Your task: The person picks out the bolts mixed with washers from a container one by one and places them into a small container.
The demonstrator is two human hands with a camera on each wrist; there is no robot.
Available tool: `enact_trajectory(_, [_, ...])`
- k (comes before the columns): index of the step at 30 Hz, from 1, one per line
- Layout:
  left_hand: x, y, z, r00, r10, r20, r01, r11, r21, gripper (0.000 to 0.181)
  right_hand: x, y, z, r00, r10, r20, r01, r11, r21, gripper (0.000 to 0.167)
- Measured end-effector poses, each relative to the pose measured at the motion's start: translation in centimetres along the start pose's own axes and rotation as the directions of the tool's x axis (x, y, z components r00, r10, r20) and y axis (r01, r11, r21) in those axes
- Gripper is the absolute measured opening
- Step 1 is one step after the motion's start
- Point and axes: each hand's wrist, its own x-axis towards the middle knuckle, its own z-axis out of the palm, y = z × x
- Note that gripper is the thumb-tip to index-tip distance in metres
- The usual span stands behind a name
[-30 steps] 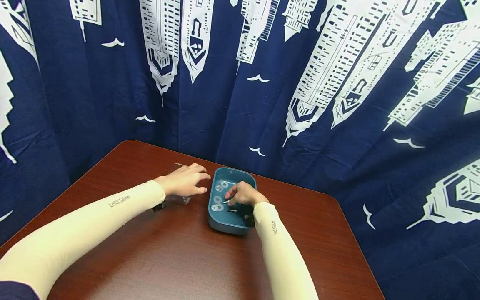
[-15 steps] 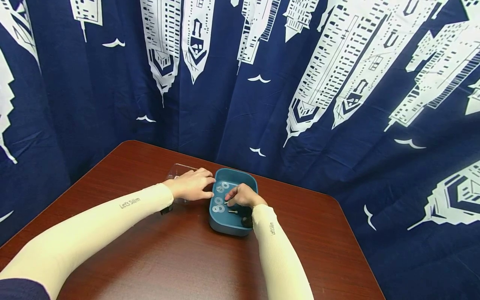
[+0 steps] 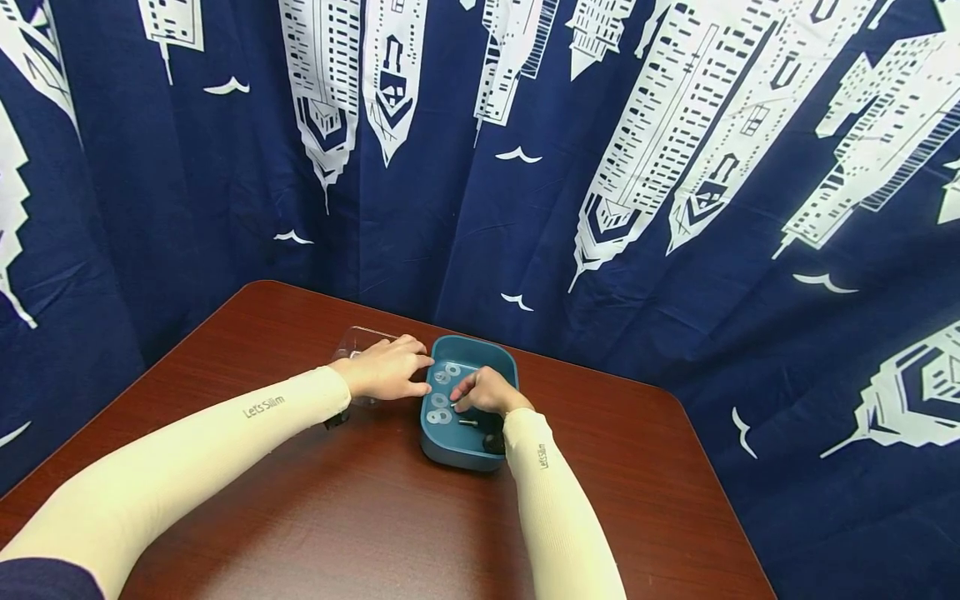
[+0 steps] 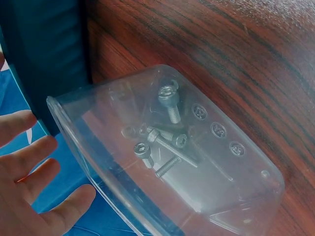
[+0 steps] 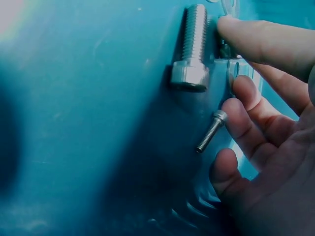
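My right hand (image 3: 487,392) reaches down into a blue bin (image 3: 461,461). Its thumb and finger tips meet at a small metal screw (image 3: 453,405), mostly hidden behind the thumb in the right wrist view. Beside that hand, a thick socket-head screw (image 5: 189,73) and a thin short screw (image 5: 211,132) lie on the bin floor. My left hand (image 3: 386,368) has its fingers spread, the tips at the bin's left rim. Beneath it stands a clear plastic container (image 4: 221,172) with several screws (image 4: 170,101) inside, partly covered by the hand in the head view.
Several translucent washers (image 3: 438,415) lie along the bin's left side. The bin stands on a reddish-brown wooden table (image 3: 337,500), near its back edge. A dark blue curtain (image 3: 450,208) with white buildings hangs behind the table.
My left hand has shifted right to the bin's rim, uncovering more of the clear container. The bin has moved very slightly right. My right hand stays almost where it was.
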Motion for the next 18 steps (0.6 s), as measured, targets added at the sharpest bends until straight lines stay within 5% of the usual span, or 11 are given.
enact_trajectory(18, [-0.08, -0.01, 0.12, 1.0, -0.011, 0.0, 0.011, 1.0, -0.01, 0.059, 0.12, -0.11, 0.63, 0.999, 0.026, -0.019, -0.025, 0.998, 0.053, 0.008])
